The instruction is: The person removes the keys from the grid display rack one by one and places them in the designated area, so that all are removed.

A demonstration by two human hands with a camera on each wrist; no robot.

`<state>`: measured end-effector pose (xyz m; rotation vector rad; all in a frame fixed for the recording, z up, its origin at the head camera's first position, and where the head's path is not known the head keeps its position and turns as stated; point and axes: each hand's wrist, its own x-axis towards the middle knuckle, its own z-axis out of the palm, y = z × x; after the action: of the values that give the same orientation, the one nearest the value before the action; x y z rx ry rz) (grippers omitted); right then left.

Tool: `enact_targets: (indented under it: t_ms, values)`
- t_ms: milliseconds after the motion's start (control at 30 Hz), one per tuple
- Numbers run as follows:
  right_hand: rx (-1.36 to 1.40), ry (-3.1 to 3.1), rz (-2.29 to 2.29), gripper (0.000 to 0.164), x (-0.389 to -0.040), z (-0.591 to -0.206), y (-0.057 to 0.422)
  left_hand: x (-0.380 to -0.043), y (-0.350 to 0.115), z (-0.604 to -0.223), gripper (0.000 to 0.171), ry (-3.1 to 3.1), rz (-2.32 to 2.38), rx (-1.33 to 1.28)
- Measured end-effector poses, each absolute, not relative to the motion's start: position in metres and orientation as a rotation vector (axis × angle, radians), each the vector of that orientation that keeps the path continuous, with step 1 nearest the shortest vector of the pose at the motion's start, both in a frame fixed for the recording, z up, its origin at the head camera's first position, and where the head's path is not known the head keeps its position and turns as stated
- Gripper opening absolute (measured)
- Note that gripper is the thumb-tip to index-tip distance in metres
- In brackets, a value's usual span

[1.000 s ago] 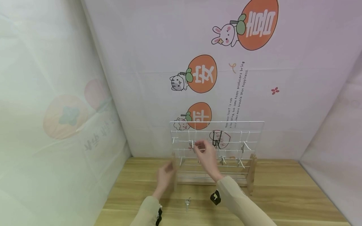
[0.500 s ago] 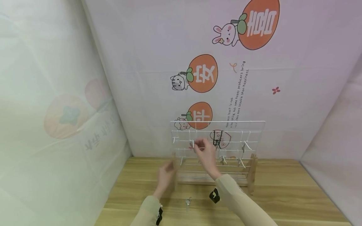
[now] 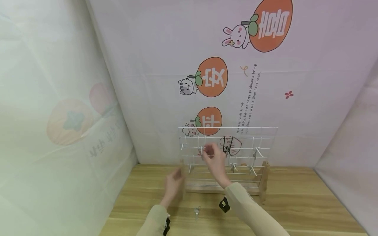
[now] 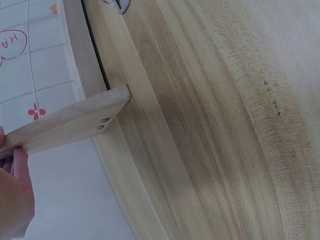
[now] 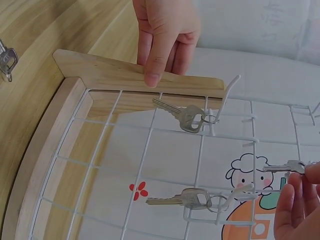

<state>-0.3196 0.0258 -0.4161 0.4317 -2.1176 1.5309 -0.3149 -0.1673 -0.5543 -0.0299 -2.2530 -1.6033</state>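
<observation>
Silver key (image 5: 286, 167), pinched by its bow between the fingertips of your right hand (image 5: 296, 207), lies with its long axis level, blade pointing toward 9 o'clock in the right wrist view. The nearest free white wire hook (image 5: 229, 93) on the white wire grid rack (image 5: 146, 150) stands at about 11 o'clock from the key, well apart from it. Two silver keys already hang on hooks: one (image 5: 181, 115) just beside that free hook, another (image 5: 185, 199) at 8 o'clock from the held key. Your left hand (image 5: 162, 35) grips the pale wooden upright (image 5: 130, 77) of the rack, fingers curled over its edge, steadying the frame. On the light wooden tabletop (image 3: 295, 196), at 6 o'clock from the rack, lie a loose silver key (image 3: 196, 211) and a small black clip (image 3: 224, 205). The hung keys flank the approach path; the rack wires stand between them.
</observation>
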Motion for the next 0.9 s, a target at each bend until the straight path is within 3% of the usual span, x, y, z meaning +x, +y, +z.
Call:
enact_targets:
  t_ms: [900]
  values:
    - [0.415,-2.168,1.510,0.018,-0.3141,-0.4182,0.0276,-0.3143,-0.1665,-0.5532,0.041,-2.246,-1.593,-0.030]
